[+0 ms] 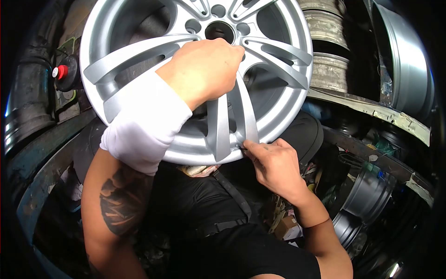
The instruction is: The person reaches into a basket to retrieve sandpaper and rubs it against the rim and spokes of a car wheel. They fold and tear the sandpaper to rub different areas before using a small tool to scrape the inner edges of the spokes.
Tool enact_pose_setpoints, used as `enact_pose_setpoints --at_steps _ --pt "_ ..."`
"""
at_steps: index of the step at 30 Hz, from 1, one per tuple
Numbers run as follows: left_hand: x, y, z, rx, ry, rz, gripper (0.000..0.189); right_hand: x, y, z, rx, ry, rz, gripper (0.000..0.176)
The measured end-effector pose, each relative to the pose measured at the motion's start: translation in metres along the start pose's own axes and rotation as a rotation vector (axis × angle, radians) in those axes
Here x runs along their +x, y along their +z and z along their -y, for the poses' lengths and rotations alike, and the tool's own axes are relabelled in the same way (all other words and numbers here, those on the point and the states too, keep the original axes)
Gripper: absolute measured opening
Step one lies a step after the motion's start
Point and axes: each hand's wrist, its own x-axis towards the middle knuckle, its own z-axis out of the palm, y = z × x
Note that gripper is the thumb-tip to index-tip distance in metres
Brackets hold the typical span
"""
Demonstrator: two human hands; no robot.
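Cluttered workshop, old rims (325, 28) stacked behind. Silver alloy wheel (139, 52) stood on the person's lap. Left hand (204, 69) curled round a spoke by the hub. Right hand (274, 162) pinched a small dark bit (241, 147) at the spoke's foot. Firm bracing and slow fingertip work seemed best.

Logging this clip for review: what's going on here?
A person has a silver wheel propped on their lap. Their left hand is curled over the spokes just below the hub, steadying it. The right hand has thumb and forefinger pinched at the foot of a spoke by the rim; whether they hold anything is too small to tell. More wheels lie about on the right.
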Motion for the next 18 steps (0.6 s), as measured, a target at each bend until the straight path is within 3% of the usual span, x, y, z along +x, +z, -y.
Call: enact_pose_setpoints --at_steps 5,8,11,15,18 --pt "0.003 -0.001 0.0 0.013 -0.019 0.042 0.036 0.006 0.003 -0.004 0.024 -0.091 -0.003 0.032" --pt "0.0 0.0 0.001 0.034 -0.018 0.047 0.034 0.005 -0.009 0.002 -0.214 -0.07 0.102 0.038" --pt "0.003 0.002 -0.001 0.022 -0.04 0.051 0.033 0.01 0.0 0.002 -0.128 -0.162 0.066 0.04" --pt "0.001 0.0 0.002 0.068 -0.033 0.077 0.032 0.007 -0.012 0.004 -0.251 -0.114 0.093 0.036" --pt "0.006 -0.002 -0.003 0.067 -0.033 0.095 0.031 0.01 0.004 0.007 -0.059 -0.109 0.052 0.035"
